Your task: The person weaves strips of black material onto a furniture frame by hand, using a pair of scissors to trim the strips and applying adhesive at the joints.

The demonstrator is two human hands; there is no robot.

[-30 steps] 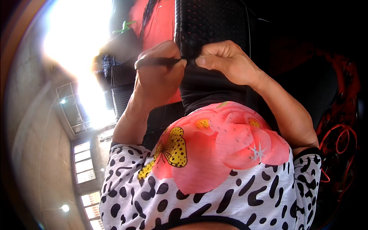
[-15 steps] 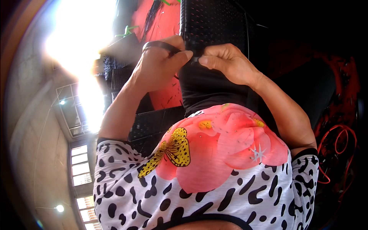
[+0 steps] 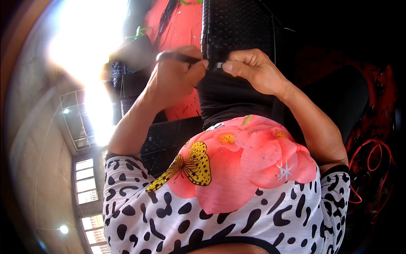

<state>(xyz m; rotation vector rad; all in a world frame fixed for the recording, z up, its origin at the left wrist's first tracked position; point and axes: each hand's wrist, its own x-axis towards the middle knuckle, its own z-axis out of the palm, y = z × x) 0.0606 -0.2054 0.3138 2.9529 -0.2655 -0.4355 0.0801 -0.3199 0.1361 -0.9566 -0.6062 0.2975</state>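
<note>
A black woven panel (image 3: 239,25), made of flat strips on a frame, stretches away from my lap. Over its near end my left hand (image 3: 175,78) is closed on a flat black strip (image 3: 179,56), part of which loops across the back of the fingers. The left fingers are a little blurred. Just right of it, my right hand (image 3: 256,70) pinches a short, shiny length of strip between thumb and bent forefinger. A small gap parts the two hands. Whether both hold one and the same strip, I cannot tell.
A red surface (image 3: 182,27) dotted with dark scraps lies left of the panel, with a green object (image 3: 139,32) near it. More black woven pieces (image 3: 160,144) stand by my left arm. Red tubing or cord (image 3: 372,148) coils at the right.
My left hand has drawn slightly down and away from the right one. More of the shiny strip shows at the right fingertips, while my right hand has barely moved.
</note>
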